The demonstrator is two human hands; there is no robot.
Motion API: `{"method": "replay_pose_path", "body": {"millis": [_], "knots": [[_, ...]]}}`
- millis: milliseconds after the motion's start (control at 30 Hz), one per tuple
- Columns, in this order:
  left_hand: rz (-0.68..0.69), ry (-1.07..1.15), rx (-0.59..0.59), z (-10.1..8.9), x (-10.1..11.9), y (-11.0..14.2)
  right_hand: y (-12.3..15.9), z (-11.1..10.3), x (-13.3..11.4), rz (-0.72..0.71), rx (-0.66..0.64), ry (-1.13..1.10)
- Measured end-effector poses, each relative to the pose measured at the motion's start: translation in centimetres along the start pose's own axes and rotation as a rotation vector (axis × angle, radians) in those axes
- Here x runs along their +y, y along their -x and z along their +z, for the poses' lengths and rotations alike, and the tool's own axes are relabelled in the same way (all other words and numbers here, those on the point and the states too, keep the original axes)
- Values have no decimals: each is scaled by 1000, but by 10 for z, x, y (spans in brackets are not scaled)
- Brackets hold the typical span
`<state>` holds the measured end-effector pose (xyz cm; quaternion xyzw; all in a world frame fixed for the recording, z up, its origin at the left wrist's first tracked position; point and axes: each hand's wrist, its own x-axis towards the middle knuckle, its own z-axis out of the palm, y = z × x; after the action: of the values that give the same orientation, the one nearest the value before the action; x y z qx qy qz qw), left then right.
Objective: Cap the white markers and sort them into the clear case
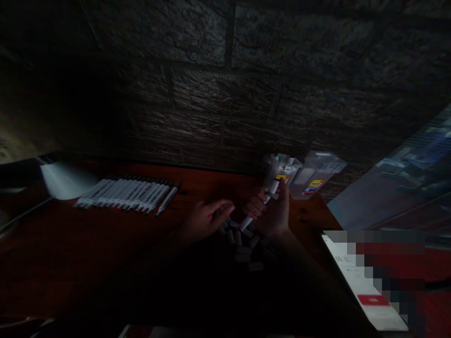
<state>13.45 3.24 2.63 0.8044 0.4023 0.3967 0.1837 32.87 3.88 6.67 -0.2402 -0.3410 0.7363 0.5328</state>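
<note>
Right grip (274, 213) holds a white marker (247, 222) slanting toward the surface's (207, 184) far-right corner; left grip (203, 219) narrow, contents unclear, short of far edge.

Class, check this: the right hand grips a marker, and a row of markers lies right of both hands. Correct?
The side is wrong: in the head view, the row of markers lies left of the left hand and the right hand, which grips a marker, as stated.
</note>
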Motion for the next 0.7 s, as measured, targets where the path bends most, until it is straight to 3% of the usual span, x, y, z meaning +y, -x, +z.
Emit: {"method": "replay_pose_path", "body": {"millis": [200, 700], "knots": [[-9, 4, -31, 0, -1, 0, 0, 6, -1, -84, -5, 111], [-38, -33, -20, -1, 0, 0, 1, 8, -1, -41, -11, 97]]}}
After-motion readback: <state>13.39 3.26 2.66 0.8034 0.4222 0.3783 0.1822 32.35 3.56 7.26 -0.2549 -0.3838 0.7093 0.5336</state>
